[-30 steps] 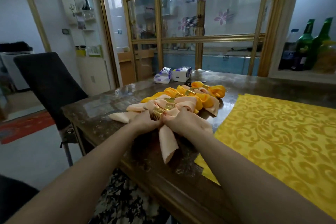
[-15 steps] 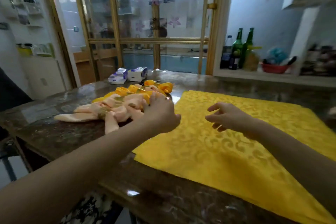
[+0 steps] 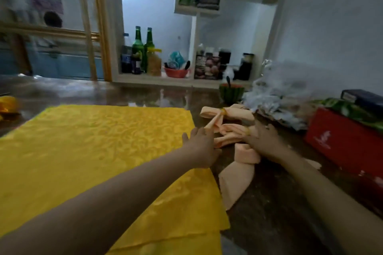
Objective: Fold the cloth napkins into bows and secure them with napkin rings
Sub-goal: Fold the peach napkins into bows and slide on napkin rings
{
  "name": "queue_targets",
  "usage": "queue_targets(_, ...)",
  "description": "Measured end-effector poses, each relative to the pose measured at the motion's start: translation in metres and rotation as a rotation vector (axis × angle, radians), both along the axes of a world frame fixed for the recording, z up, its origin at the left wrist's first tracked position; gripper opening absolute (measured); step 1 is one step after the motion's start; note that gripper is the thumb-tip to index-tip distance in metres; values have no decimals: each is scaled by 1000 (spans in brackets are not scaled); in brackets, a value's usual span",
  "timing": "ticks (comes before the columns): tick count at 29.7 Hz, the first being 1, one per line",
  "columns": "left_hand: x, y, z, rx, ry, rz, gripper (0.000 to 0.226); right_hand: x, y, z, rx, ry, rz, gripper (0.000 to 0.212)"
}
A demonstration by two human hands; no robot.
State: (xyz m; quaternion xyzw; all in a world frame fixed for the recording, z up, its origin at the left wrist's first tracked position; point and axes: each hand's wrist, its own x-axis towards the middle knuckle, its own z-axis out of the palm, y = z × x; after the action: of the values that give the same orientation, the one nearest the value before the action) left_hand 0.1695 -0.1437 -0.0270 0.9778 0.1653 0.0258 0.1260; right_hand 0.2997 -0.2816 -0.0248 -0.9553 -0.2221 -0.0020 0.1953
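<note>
Three peach napkin bows lie on the dark table right of a flat yellow cloth (image 3: 93, 151). The far bow (image 3: 238, 115) wears a gold ring (image 3: 223, 111). The middle bow (image 3: 230, 133) also has a ring (image 3: 247, 130). The near bow (image 3: 238, 176) trails toward me. My right hand (image 3: 264, 141) rests on the middle bow with fingers spread over it, beside its ring. My left hand (image 3: 200, 149) reaches in from the left with straight fingers and holds nothing; its fingertips are by the far bow's tail.
A red box (image 3: 342, 141) and a dark box (image 3: 362, 97) stand at the right, with crumpled plastic bags (image 3: 279, 97) behind the bows. A watermelon-patterned bowl (image 3: 231, 93) sits farther back. Bottles (image 3: 141, 51) fill the wall shelf. Yellow bows (image 3: 7, 104) show at the far left edge.
The view has swung right. Both hands left the pile of finished bows on the left, crossed the yellow cloth and now sit at the peach bows on the right.
</note>
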Motion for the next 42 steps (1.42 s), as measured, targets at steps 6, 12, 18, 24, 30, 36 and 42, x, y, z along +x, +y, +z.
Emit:
queue_targets(6,59,4,-3,-56,-230,-22,54,-14,18,-11,-52,-37,102,54)
queue_targets(12,96,17,11,-249,-15,-137,41,-25,29,-11,53,-122,149,55)
queue_targets(18,113,26,15,-177,-26,-108,53,8,-1,-5,141,27,84,88)
queue_targets(24,120,29,19,-227,-53,-115,52,27,-55,14,296,557,151,43)
queue_targets(30,130,7,7,-100,-112,-168,50,35,-78,19,304,553,244,47)
queue_targets(36,131,-9,9,-230,-121,-240,40,30,-66,12,238,578,282,33)
queue_targets(42,160,33,30,-52,-387,16,49,38,-54,2,189,236,142,30)
